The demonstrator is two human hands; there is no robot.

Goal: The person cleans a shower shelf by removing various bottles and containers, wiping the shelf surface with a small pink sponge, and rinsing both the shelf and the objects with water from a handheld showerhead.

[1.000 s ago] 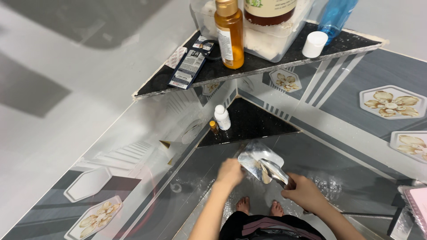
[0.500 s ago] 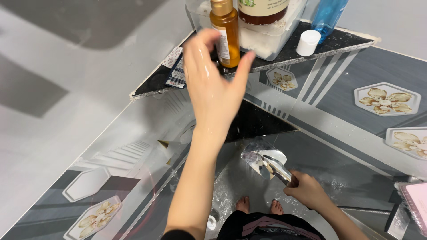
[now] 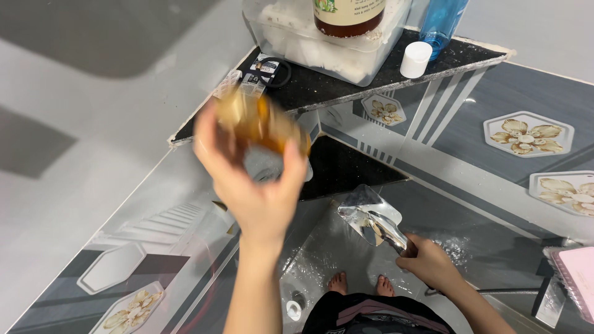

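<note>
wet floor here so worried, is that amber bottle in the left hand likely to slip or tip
The amber bottle is probably slippery: smooth plastic, with water shining nearby. It looks fairly full, so likely hefty for its size. The left hand wraps it from below, which probably steadies it.

upper shelf (image 3: 346,86): we see a tub (image 3: 322,46) on it, a cap (image 3: 415,59) right of the tub
lower shelf (image 3: 352,170): below the upper shelf

One view, worn on my head: steep downward look over my hands, corner shelf (image 3: 346,83) far, floor near below.
</note>
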